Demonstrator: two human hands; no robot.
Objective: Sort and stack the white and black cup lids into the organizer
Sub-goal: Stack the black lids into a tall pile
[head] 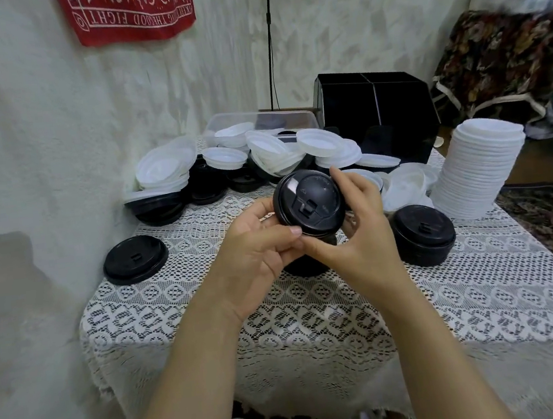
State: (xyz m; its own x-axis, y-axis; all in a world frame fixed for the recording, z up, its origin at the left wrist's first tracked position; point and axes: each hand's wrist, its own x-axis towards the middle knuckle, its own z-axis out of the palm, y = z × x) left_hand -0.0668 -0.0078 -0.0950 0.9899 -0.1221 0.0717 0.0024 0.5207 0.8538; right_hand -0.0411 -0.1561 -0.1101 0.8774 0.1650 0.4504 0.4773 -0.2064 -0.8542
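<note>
Nearest the camera, the left hand (259,249) and the right hand (357,234) were close together above the lace-covered table (316,325). Both were curled round the held black stack (308,202), the left thumb on its near rim and the right fingers round its far side. The stack was tilted with its top towards the camera, and its lower part reached down towards the cloth; whether it touched could not be told. To the left lay a single black lid (135,258), flat and apart from the rest. To the right stood a short black pile (423,235), and just beyond it a tall white column (480,165), leaning slightly. So the sorting by colour looked well begun. Farther back, though, a mixed heap (262,155) of white and black lids lay jumbled together, some of it in or against a clear tub (224,125). Farthest off, the black organizer (377,108) stood at the back right, and no lids could be made out in it. By my judgement the stacks were partly built, the heap remained to be sorted, and the loading of the organizer had not begun
</note>
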